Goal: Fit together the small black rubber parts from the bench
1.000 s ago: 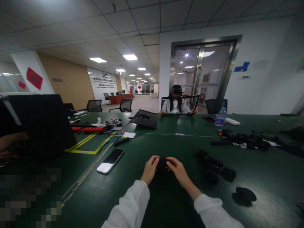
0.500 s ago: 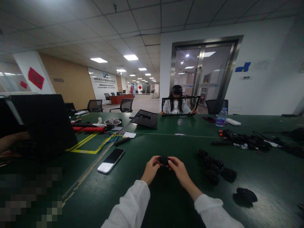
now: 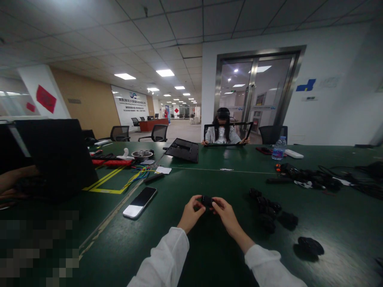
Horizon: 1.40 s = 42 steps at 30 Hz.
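Observation:
Between my two hands is a small black object, held just above the green table; its exact kind is too small and dark to make out. My left hand grips its left side, with the thumb slightly lower than the fingers. On the other side, my right hand pinches it between thumb and fingers. A smartphone lies to the left of my left hand. To the right of my right hand sits a cluster of black parts, and nearer to me lies another dark piece.
Across the table a person holds up a black rectangular frame. A flat black panel leans nearby. Tangled black cables and a water bottle stand right. At left are a metal bowl, coloured wires and a black screen.
My left thumb has shifted down and away from the small black object, while the fingers stay at its side. My right hand has hardly moved.

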Motion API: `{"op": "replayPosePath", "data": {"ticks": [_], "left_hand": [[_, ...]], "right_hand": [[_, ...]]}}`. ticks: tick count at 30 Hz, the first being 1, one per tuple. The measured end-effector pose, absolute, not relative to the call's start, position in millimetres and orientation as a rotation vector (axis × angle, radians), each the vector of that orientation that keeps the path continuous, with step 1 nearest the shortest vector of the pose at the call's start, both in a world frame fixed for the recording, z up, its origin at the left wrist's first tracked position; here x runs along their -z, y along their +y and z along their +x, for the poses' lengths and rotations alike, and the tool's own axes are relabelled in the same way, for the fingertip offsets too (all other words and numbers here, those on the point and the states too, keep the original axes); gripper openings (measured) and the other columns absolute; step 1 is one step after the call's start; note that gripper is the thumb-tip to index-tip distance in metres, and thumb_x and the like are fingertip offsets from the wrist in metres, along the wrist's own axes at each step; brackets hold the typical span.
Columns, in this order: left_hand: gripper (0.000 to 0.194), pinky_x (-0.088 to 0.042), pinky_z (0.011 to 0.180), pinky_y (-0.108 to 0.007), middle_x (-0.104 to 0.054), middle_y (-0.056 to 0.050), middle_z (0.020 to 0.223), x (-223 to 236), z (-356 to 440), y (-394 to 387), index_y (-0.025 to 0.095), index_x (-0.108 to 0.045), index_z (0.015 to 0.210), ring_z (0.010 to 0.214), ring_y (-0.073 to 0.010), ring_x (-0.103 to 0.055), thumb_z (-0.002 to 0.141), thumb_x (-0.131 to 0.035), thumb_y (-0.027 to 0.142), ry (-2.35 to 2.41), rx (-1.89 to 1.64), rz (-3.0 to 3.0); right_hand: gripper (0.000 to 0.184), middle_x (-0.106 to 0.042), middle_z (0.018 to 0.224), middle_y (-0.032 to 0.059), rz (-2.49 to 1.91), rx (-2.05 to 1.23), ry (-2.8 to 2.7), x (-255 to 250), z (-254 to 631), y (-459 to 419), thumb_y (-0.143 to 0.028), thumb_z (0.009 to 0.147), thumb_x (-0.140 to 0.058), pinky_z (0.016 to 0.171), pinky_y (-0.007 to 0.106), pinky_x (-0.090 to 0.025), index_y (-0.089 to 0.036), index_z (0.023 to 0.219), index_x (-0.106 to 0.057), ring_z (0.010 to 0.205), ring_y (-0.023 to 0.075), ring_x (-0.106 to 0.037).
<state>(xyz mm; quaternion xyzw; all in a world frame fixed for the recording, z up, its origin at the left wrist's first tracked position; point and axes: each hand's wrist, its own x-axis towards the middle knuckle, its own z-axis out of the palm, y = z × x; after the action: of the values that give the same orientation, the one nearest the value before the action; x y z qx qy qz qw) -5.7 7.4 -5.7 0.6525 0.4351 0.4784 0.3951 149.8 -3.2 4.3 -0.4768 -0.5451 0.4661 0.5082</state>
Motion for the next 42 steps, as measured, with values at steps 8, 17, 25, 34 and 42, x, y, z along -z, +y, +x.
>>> {"op": "replayPosePath", "data": {"ticks": [8, 17, 25, 34, 42], "left_hand": [[0.038, -0.038, 0.064, -0.025, -0.059, 0.001, 0.069, 5.2, -5.1, 7.3, 0.019, -0.049, 0.104, 0.066, -0.0135, -0.055, 0.067, -0.059, 0.023, 1.144, -1.228, 1.620], [0.036, -0.039, 0.064, -0.026, -0.059, 0.002, 0.065, 6.1, -4.5, 7.3, 0.019, -0.047, 0.105, 0.065, -0.0140, -0.056, 0.071, -0.054, 0.027, 1.129, -1.216, 1.601], [0.031, -0.039, 0.064, -0.025, -0.053, 0.002, 0.071, 8.0, -5.4, 8.5, 0.020, -0.052, 0.100, 0.068, -0.0135, -0.051, 0.072, -0.052, 0.033, 1.225, -1.271, 1.634], [0.028, -0.039, 0.069, -0.026, -0.052, 0.000, 0.076, 12.0, -6.1, 13.3, 0.018, -0.054, 0.095, 0.072, -0.0137, -0.049, 0.071, -0.052, 0.034, 1.267, -1.328, 1.630], [0.027, -0.040, 0.072, -0.027, -0.054, -0.002, 0.082, 14.5, -6.9, 15.4, 0.018, -0.055, 0.094, 0.077, -0.0144, -0.051, 0.072, -0.052, 0.034, 1.235, -1.375, 1.638]], "right_hand": [[0.030, -0.060, 0.091, 0.0048, -1.134, -1.121, -1.322, -2.1, 149.0, -0.5, -0.036, 0.068, -0.054, 0.064, 0.031, -0.048, -0.018, 0.092, -0.054, 0.074, 0.0178, -0.060], [0.029, -0.059, 0.093, 0.0045, -1.140, -1.121, -1.352, -3.1, 149.7, -2.6, -0.035, 0.070, -0.053, 0.065, 0.031, -0.048, -0.019, 0.093, -0.054, 0.077, 0.0175, -0.059], [0.027, -0.059, 0.093, 0.0044, -1.156, -1.130, -1.383, -5.2, 148.8, -4.3, -0.032, 0.071, -0.052, 0.066, 0.031, -0.047, -0.018, 0.094, -0.054, 0.077, 0.0170, -0.059], [0.025, -0.060, 0.089, 0.0030, -1.179, -1.121, -1.410, -11.0, 147.1, -7.7, -0.031, 0.069, -0.054, 0.066, 0.031, -0.047, -0.019, 0.090, -0.056, 0.075, 0.0166, -0.059], [0.025, -0.060, 0.086, 0.0023, -1.174, -1.125, -1.419, -13.5, 146.3, -9.3, -0.032, 0.068, -0.055, 0.065, 0.030, -0.047, -0.019, 0.089, -0.057, 0.074, 0.0165, -0.059]]}}
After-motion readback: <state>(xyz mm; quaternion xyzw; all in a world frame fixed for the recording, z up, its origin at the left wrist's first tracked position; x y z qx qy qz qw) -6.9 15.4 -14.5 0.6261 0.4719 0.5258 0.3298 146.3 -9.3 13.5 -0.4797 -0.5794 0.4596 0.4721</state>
